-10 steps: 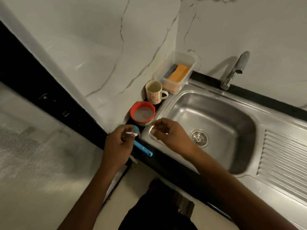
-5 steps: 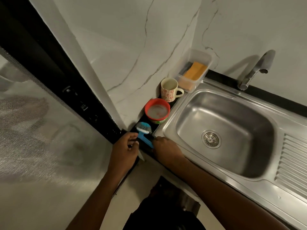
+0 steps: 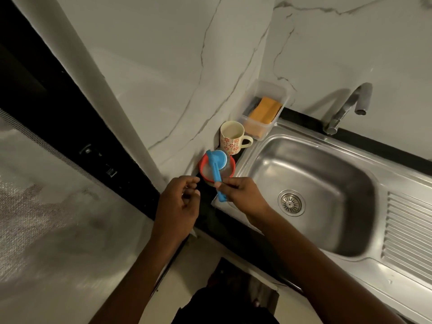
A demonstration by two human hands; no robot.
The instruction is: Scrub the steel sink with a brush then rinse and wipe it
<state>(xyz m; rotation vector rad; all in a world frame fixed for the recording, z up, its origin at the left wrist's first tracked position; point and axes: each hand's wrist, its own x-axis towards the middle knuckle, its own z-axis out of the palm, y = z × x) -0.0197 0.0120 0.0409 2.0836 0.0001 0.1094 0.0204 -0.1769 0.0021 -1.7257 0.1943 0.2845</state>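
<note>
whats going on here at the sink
A person is getting set to scrub. Their right hand pinches the handle of a blue brush, and the brush's round head lies over a red-rimmed tub on the counter just left of the steel sink. The left hand hovers beside it, fingers loosely curled and holding nothing. No water is coming from the tap.

White marble walls (image 3: 163, 66) w/ gray veins meet in a corner. Black frame (image 3: 53, 97) & mesh screen (image 3: 28, 195) on the left. Light is dim.
</note>
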